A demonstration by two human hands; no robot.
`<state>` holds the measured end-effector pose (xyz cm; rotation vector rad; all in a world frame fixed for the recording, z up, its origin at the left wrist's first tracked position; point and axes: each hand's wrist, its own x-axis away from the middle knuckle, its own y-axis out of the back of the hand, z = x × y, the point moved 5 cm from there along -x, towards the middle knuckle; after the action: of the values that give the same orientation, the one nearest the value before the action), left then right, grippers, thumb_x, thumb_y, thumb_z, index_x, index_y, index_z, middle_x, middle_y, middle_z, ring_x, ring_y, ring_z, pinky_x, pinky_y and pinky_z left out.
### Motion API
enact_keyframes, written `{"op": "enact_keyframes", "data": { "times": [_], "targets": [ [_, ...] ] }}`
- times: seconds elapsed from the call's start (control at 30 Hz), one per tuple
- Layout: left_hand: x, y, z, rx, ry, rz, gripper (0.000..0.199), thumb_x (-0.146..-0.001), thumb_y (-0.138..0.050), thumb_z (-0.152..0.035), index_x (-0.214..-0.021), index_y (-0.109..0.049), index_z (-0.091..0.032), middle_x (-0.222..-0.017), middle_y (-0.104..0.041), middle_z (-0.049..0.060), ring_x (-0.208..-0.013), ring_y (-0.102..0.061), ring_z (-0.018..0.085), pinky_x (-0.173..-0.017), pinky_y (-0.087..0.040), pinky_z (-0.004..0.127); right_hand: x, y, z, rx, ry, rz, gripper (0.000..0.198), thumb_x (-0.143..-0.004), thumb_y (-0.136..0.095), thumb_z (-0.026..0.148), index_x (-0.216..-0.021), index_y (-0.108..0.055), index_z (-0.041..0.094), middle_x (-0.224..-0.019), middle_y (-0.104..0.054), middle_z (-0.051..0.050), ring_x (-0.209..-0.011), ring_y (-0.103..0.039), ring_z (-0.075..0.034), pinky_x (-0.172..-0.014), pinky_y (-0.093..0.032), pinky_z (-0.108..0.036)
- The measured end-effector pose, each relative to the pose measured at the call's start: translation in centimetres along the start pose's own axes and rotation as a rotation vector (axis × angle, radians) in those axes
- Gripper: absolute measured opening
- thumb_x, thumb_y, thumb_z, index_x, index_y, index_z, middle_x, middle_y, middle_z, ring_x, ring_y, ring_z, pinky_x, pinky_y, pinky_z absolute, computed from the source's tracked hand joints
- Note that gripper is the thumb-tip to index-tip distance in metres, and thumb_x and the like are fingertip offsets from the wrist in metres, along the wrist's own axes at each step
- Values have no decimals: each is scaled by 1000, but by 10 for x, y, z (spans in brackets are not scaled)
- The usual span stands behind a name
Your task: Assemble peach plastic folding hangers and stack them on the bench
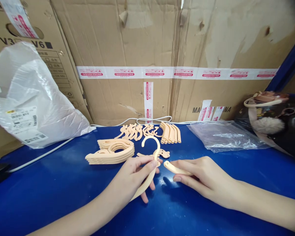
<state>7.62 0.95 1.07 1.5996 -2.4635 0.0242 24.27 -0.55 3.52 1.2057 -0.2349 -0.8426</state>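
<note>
Near the middle, my left hand [137, 170] pinches a cream plastic hanger hook [152, 141] together with a curved hanger arm [146, 184] that runs down under the palm. The hook's open curve points up and to the left. Across a small gap, my right hand [204, 173] grips another hanger arm [175, 168], its holed end facing the hook's base. Part of that arm is hidden by the fingers. Just behind my left hand, a loose cream hanger piece [164, 153] with a shaped end lies on the blue table [177, 213].
Stacked folded hangers [110, 155] sit left of centre. Farther back are rows of loose hooks [149, 130], curved arms [170, 132] and shaped pieces [131, 131]. A white bag [31, 98] stands left, a clear plastic bag [231, 134] lies right, and cardboard [127, 98] walls the back.
</note>
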Motion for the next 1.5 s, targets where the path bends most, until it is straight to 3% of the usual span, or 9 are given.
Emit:
{"op": "enact_keyframes", "data": {
  "times": [0.2, 0.33, 0.6, 0.83, 1.03, 1.23, 1.5],
  "targets": [
    [1, 0, -1, -8, -6, -13, 42, -79, -60, -48, -103, -65, -14, -78, -60, 2, -45, -57, 9, -34, -47, 17, -2, -5, 0, 78, 53, 11, 31, -99, -39, 35, -121, -57, 24, -78, -61, 0, -66, -58, -11, -61, -40, -21],
    [2, -4, -1, -43, 29, 50, 40, -85, -53, -45, -105, -65, -13, -51, -57, -2, -38, -53, 9, -35, -44, 15, -2, -8, -1, 181, 73, -1, 36, -99, -38, 34, -129, -55, 24, -77, -62, -2, -67, -61, -12, -59, -42, -21],
    [-1, -2, 5, 17, 53, 150, 42, -85, -56, -49, -101, -68, -13, -47, -59, -1, -40, -57, 10, -39, -47, 17, -2, -6, 0, 211, 97, -35, 32, -98, -41, 32, -124, -59, 25, -77, -63, -1, -65, -60, -12, -57, -41, -22],
    [-1, -5, 1, 101, 72, 256, 38, -85, -59, -41, -111, -67, -15, -55, -61, 0, -46, -57, 10, -41, -51, 17, 0, -4, 1, 174, 99, -108, 21, -95, -47, 33, -95, -63, 19, -82, -68, 0, -65, -60, -12, -59, -41, -23],
    [2, -3, -3, 21, 37, 221, 35, -85, -58, -43, -103, -70, -15, -59, -61, 1, -46, -55, 9, -39, -48, 16, 1, -6, 8, 234, 155, -38, 31, -99, -38, 33, -111, -62, 17, -76, -64, -2, -64, -59, -13, -59, -40, -23],
    [3, -3, -8, -77, -22, 184, 40, -82, -58, -51, -82, -70, -12, -61, -62, 2, -40, -51, 7, -39, -46, 17, 2, -7, 13, 201, 109, 2, 34, -99, -36, 33, -116, -60, 17, -75, -63, -2, -62, -59, -12, -56, -40, -22],
    [4, -5, -11, -193, -65, 156, 46, -82, -52, -53, -90, -70, -11, -52, -55, -1, -41, -47, 8, -39, -42, 17, 3, -8, 13, 150, 25, 37, 32, -99, -36, 33, -111, -62, 20, -78, -65, -2, -63, -60, -13, -57, -40, -22]
  ]
}}
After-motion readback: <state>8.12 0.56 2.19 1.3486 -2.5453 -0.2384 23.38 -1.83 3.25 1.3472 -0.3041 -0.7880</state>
